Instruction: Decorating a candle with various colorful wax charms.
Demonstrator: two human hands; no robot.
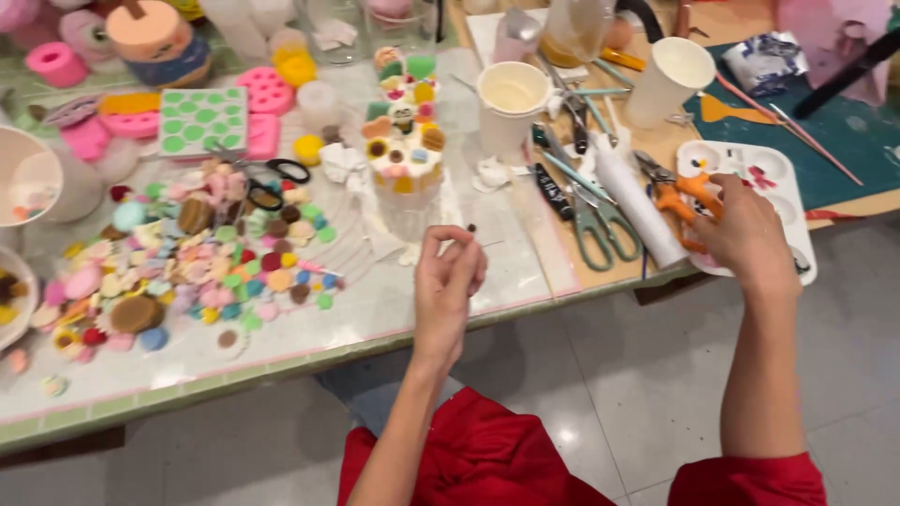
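My left hand (448, 281) is raised over the table's front edge, fingertips pinched on a tiny dark brown bead (471, 228). Just beyond it stands a clear cup topped with white cream and small colourful charms (405, 155). My right hand (745, 234) reaches to the right and closes around orange-handled pliers (682, 195) lying at the edge of a white paint palette (769, 178). Red sleeves and red clothing show at the bottom.
A heap of several small pastel charms (197, 262) covers the table's left side. Black-handled scissors (272, 178), pink moulds (267, 92), two white paper cups (513, 94), grey-green scissors (600, 220), a white tube (637, 201) and a dark green cutting mat (844, 131) lie around. Grey tiled floor is below.
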